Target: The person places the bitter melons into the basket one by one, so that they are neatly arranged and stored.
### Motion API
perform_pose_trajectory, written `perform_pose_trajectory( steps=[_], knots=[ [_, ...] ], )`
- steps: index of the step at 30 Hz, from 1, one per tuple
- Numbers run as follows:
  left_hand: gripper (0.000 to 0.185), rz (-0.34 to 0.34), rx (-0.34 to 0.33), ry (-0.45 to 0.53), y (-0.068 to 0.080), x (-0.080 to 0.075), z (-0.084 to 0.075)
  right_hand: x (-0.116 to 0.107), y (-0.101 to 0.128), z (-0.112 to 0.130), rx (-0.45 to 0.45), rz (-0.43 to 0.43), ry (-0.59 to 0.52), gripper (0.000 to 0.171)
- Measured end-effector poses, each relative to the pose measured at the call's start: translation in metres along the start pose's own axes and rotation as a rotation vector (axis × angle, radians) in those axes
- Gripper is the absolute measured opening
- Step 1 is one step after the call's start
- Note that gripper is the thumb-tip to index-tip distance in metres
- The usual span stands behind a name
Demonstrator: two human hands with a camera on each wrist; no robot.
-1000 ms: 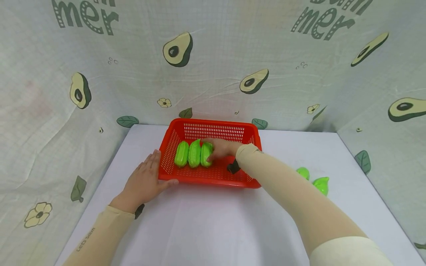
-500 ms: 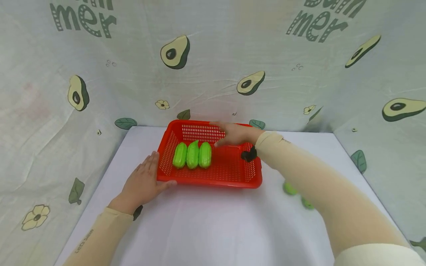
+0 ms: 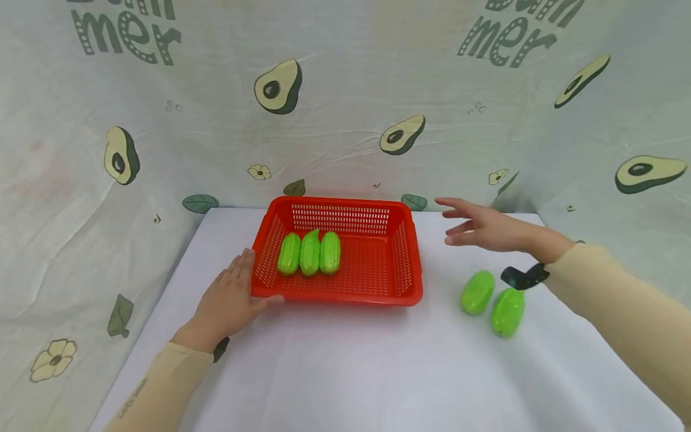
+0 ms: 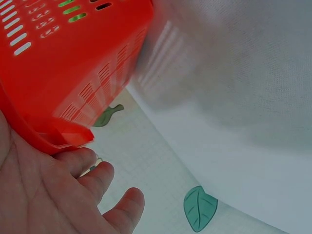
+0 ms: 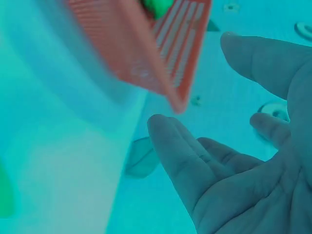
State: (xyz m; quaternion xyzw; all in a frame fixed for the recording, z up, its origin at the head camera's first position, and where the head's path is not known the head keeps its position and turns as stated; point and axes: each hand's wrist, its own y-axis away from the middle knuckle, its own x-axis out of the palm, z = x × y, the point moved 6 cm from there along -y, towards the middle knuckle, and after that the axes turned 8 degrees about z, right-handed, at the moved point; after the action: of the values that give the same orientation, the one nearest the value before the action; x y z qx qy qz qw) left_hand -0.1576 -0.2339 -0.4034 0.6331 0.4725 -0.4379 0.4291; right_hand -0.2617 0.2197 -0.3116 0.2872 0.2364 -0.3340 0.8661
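Note:
A red plastic basket point(image 3: 367, 296) stands on the table with three short, ribbed green toy vegetables point(image 3: 330, 252) side by side in its left half. My left hand point(image 3: 227, 300) rests along the basket's left end, fingers straight and thumb at the front rim. In the left wrist view, its fingers point(image 4: 92, 170) lie under the corner of the rim. My right hand point(image 3: 488, 227) hovers to the right of the basket, fingers spread and holding nothing. Nearer the front, below that hand, two more green toy vegetables point(image 3: 507, 313) lie on the table, the rear one point(image 3: 477, 292) slightly left.
White cloth covers the table point(image 3: 335, 366). A printed curtain point(image 3: 335, 78) with avocados and leaves hangs behind and along both sides. A black strap point(image 3: 525, 277) circles my right wrist.
My right hand has let go of the rightmost vegetable in the basket, lifted out and swung right over the table. The left hand has stayed at the basket.

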Motion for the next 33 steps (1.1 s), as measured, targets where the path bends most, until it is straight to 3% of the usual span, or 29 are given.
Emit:
perform_pose_trajectory(
  steps=[6, 13, 21, 33],
  knots=[
    [0.127, -0.016, 0.015, -0.006, -0.001, 0.001, 0.000, 0.019, 0.044, -0.055, 0.037, -0.039, -0.020, 0.086],
    [0.126, -0.016, 0.019, -0.009, 0.000, 0.001, -0.001, 0.037, 0.074, -0.087, 0.032, -0.092, 0.021, 0.084],
    [0.126, -0.004, 0.006, -0.010, 0.001, -0.001, -0.001, 0.045, 0.080, -0.099, 0.057, -0.103, 0.030, 0.085],
    [0.125, 0.005, -0.001, -0.014, 0.001, 0.001, -0.001, 0.057, 0.071, -0.107, 0.122, -0.061, 0.054, 0.089]
  ],
)
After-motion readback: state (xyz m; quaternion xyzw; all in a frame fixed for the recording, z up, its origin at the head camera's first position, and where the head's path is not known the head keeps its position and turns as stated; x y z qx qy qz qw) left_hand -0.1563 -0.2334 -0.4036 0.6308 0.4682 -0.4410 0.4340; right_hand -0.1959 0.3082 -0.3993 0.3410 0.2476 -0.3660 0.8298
